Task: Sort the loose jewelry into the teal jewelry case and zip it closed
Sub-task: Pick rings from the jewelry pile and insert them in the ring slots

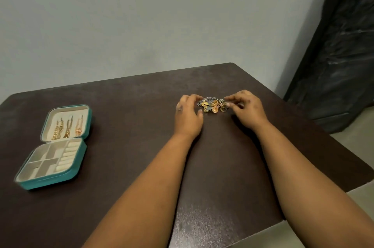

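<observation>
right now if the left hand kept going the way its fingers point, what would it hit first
The left hand has its fingers curled toward the pile of loose jewelry, seemingly at its left edge already. Going on, it would meet that pile first, then the right hand beyond it.

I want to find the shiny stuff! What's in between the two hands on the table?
In the head view, a small pile of gold and silver jewelry lies on the table between the left hand and the right hand.

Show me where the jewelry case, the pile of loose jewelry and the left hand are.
jewelry case (82, 151): head view, teal side wall of the lower half.
pile of loose jewelry (213, 104): head view, middle of the heap.
left hand (188, 115): head view, back of the hand.
</observation>
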